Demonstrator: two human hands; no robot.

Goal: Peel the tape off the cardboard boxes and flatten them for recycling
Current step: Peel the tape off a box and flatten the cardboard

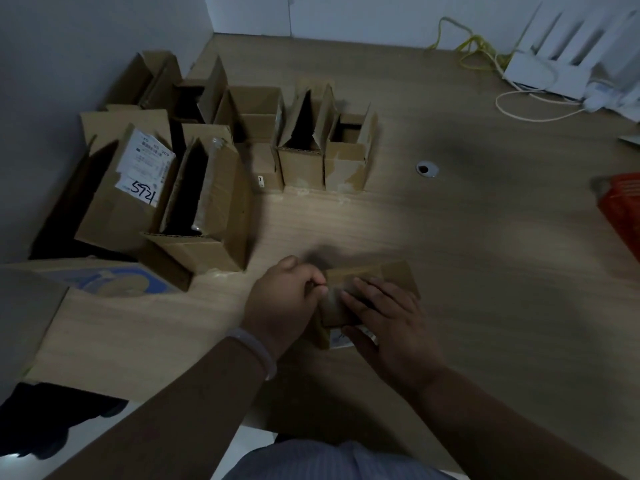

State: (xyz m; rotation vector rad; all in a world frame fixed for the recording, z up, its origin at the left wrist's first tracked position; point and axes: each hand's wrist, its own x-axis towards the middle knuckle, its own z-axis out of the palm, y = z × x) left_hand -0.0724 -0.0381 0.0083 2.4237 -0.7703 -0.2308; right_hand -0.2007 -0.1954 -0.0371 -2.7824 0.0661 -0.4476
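Note:
A small cardboard box [391, 277] lies on the wooden table [485, 271] near the front edge. My left hand [282, 303] is at the box's left end, fingers curled, pinching something at its edge that looks like tape; the view is too dim and blurred to be sure. My right hand [388, 327] rests on top of the box with fingers fairly straight, pressing it down. Several opened cardboard boxes [301, 157] stand in a row at the back left. Two larger ones [204, 216] stand nearer, one with a white shipping label [145, 168].
A flat piece of cardboard with a blue print [114, 280] lies at the left edge. A white router [568, 64] with cables and a yellow cord [474, 46] sits at the back right. A red basket [623, 209] is at the right edge. A cable hole [427, 169] is mid-table.

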